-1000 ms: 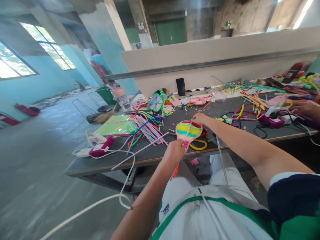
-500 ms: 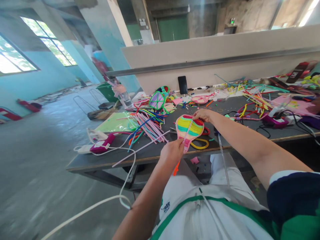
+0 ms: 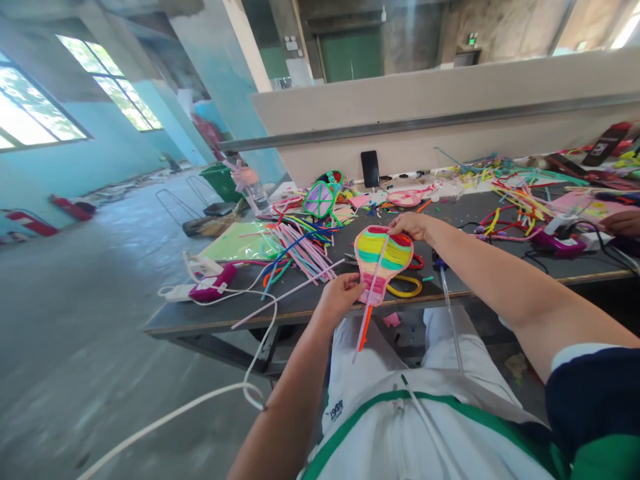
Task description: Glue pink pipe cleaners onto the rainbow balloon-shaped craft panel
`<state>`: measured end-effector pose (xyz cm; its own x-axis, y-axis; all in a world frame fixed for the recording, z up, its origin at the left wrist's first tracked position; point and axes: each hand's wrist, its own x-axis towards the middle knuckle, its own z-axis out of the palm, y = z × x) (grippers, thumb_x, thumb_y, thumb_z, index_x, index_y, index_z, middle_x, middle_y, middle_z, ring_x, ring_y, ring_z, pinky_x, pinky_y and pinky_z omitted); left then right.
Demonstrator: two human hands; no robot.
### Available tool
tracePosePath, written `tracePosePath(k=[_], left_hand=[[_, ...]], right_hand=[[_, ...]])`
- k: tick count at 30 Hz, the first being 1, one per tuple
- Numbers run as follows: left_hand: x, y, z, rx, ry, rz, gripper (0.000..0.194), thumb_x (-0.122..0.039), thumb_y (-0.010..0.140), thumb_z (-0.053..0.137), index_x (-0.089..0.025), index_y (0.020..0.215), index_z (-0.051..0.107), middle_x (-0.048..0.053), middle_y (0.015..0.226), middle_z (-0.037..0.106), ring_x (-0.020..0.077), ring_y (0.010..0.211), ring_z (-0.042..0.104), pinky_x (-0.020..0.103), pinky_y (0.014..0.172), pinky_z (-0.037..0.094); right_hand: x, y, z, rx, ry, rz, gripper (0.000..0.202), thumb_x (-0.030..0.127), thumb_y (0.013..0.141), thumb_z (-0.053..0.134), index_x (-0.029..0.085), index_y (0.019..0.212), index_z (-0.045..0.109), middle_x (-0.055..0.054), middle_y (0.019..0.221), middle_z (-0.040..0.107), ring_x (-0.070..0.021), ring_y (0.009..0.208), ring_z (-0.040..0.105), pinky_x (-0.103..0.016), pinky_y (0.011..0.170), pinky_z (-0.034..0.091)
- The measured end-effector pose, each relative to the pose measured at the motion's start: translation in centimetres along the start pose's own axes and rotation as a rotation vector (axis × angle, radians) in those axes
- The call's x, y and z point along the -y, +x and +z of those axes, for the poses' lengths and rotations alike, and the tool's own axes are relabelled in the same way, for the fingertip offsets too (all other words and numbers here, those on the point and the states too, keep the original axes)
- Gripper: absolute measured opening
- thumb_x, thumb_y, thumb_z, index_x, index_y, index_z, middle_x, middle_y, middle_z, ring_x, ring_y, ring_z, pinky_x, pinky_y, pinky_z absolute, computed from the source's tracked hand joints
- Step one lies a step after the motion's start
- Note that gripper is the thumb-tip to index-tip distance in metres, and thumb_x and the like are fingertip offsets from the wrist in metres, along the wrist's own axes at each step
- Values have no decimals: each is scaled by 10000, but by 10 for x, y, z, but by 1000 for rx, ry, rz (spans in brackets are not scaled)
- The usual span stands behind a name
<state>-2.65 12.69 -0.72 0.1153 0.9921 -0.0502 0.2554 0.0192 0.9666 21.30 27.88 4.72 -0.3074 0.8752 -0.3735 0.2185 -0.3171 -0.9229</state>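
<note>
A striped, balloon-shaped pipe cleaner craft (image 3: 383,257) in yellow, green, cream and pink is held up over the table's front edge. My right hand (image 3: 407,225) pinches its top edge, along with the end of a pale pink pipe cleaner (image 3: 362,337) that runs down the middle and past the bottom. My left hand (image 3: 345,291) grips the narrow pink lower part from the left. An orange strip (image 3: 367,327) hangs below the craft. Behind it lie scissors with a yellow handle (image 3: 406,288) and others with a red handle (image 3: 416,262).
Loose pipe cleaners (image 3: 303,250) lie left on the table (image 3: 200,317), near a purple glue gun or similar tool (image 3: 213,283) with a white cord. A phone (image 3: 371,169) leans at the back. At far right another person's hand (image 3: 623,223) shows beside more craft pieces.
My left hand has shifted left and loosened off the middle of the craft to its edge. The pale pink pipe cleaner's lower length now shows hanging below.
</note>
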Motion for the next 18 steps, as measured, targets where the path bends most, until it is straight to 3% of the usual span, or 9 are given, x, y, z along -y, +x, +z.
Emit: tracePosePath(k=[2, 4, 9, 18], left_hand=[[0, 0, 4, 36, -64, -10, 505, -362, 643, 807, -121, 1067, 678, 39, 736, 734, 200, 696, 697, 273, 629, 538], [-2, -2, 7, 71, -126, -20, 547, -390, 608, 830, -110, 1050, 670, 52, 756, 740, 201, 682, 699, 289, 640, 547], [-11, -14, 7, 131, -261, -37, 565, -452, 594, 847, -92, 999, 687, 99, 870, 752, 192, 718, 704, 293, 684, 553], [-15, -45, 11, 150, -613, -149, 447, -331, 550, 903, -106, 896, 731, 66, 795, 742, 137, 640, 666, 258, 658, 549]], right_hand=[[2, -3, 1, 8, 28, -16, 61, 133, 849, 670, 111, 808, 630, -19, 697, 683, -125, 635, 660, -256, 656, 564], [6, -7, 3, 23, 53, -35, 122, 49, 771, 701, 120, 724, 613, -19, 603, 678, -137, 586, 662, -245, 643, 567], [22, -25, 14, 72, 91, -94, 151, 21, 689, 738, 127, 700, 630, -32, 601, 703, -160, 571, 674, -262, 635, 584], [49, -73, 40, 114, 80, -207, 135, 15, 656, 736, 117, 692, 655, -30, 592, 700, -149, 519, 656, -247, 549, 574]])
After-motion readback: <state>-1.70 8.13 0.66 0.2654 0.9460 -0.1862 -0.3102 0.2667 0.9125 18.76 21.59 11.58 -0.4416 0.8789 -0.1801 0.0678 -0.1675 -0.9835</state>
